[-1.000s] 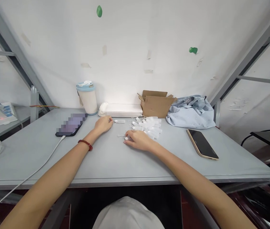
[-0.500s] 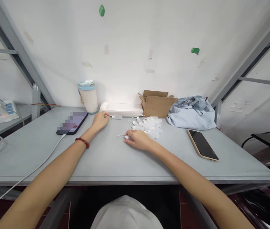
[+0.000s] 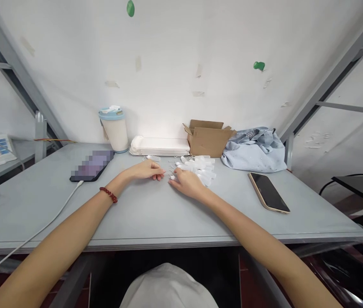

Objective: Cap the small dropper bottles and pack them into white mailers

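Several small white translucent pieces with thin strings (image 3: 205,174) lie in a loose pile on the grey table (image 3: 143,214). At the pile's left edge, my right hand (image 3: 187,184) is closed, thumb and fingers pinching one such piece (image 3: 172,177). Just left of it is my left hand (image 3: 147,170), palm down, fingers curled together and tips pointing at the pinched piece's string. Whatever the left fingertips hold, if anything, is too small to make out. A single stringed piece (image 3: 153,158) lies apart behind the left hand.
Along the wall stand a lidded cup (image 3: 117,132), a stack of flat white sheets (image 3: 162,146), an opened cardboard box (image 3: 210,141) and a bundled light-blue cloth (image 3: 253,152). One phone (image 3: 93,166) charges by a white cable (image 3: 61,214); another phone (image 3: 269,192) lies right.
My left hand has left the single piece near the white stack and come right and toward me, close to my right hand. The right hand stays at the pile's edge. The view has shifted slightly.
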Demonstrator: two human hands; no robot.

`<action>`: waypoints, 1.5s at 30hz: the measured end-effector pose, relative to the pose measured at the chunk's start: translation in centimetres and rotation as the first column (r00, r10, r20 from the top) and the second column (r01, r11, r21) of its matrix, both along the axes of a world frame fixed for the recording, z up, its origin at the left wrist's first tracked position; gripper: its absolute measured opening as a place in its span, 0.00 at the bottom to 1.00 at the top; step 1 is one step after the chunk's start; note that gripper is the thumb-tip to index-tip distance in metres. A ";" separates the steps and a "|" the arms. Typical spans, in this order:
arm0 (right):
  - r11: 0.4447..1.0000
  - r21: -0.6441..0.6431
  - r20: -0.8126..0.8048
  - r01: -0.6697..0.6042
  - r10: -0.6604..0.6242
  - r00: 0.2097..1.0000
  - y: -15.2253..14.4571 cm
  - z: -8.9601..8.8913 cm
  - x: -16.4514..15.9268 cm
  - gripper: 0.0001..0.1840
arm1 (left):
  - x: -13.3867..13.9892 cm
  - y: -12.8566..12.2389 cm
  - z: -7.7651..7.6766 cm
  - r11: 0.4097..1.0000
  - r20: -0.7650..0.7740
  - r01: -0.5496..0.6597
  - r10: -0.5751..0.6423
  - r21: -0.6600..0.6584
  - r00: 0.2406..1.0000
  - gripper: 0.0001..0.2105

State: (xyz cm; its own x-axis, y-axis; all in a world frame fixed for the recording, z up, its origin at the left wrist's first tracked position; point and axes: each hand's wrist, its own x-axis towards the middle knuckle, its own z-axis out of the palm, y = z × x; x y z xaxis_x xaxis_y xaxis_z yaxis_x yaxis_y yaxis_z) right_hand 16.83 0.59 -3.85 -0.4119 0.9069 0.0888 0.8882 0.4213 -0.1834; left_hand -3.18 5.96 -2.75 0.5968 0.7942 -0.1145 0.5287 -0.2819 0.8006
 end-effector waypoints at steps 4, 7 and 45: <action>1.000 -0.004 0.025 -0.002 0.002 1.000 0.0 0.1 0.1 0.16 | -0.2 0.0 0.0 1.000 -0.021 0.022 -0.022 0.008 1.000 0.15; 1.000 0.007 0.045 -0.010 0.010 0.999 -0.1 0.1 0.0 0.16 | -0.1 0.1 -0.2 0.999 -0.028 0.024 -0.023 0.029 0.999 0.14; 1.000 -0.006 0.053 -0.018 0.018 0.998 -0.4 0.1 -0.3 0.15 | 1.2 -0.2 -1.0 0.982 0.138 -0.105 0.127 -0.158 0.982 0.16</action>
